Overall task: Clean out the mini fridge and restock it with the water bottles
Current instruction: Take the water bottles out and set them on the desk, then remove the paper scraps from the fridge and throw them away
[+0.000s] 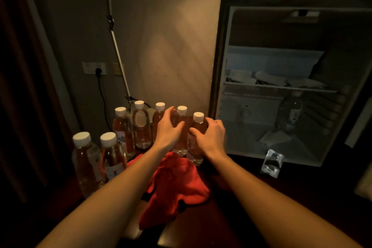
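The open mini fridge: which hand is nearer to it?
Right. The right hand grips a bottle just beside the mini fridge; the left hand holds another bottle further left.

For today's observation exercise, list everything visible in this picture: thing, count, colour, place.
Water bottles: seven, clear with white caps, standing left of the fridge.
Mini fridge: one, dark frame, pale inside, open, at right.
Bottle inside fridge: one, clear, below the shelf.
Red cloth: one, crumpled in front of the bottles.
Clear packet: one, at the fridge's front edge.
Wall socket: one, white, black plug in it.
Left hand: on a bottle.
Right hand: on the nearest bottle.
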A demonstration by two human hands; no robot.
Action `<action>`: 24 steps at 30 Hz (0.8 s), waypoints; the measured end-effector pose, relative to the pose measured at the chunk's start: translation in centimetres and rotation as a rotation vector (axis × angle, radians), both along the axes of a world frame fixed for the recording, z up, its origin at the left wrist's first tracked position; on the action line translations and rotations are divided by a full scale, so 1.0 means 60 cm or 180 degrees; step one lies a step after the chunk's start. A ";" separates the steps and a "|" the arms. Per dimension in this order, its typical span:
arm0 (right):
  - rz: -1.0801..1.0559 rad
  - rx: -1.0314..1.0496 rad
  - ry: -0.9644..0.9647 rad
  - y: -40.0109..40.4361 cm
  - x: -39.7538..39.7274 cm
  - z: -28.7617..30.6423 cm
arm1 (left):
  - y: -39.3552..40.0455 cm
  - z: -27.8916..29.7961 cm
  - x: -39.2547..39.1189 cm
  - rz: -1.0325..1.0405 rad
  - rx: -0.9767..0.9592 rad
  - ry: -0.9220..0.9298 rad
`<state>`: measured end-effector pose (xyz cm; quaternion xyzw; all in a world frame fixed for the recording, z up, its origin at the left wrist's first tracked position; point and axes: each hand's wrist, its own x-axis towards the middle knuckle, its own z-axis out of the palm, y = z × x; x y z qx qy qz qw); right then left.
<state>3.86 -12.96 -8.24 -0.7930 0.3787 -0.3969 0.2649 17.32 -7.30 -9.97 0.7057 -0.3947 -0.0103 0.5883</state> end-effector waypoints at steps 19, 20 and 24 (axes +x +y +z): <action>-0.0877 -0.0082 0.0304 -0.130 -0.316 -0.008 | -0.079 0.014 -0.274 -0.1131 0.0221 -0.1034; -0.0934 -0.0070 0.0357 -0.142 -0.330 -0.011 | -0.093 0.007 -0.284 -0.1166 0.0308 -0.1023; -0.0906 0.0108 0.0648 -0.193 -0.363 -0.033 | -0.145 -0.029 -0.312 -0.1193 0.0766 -0.1113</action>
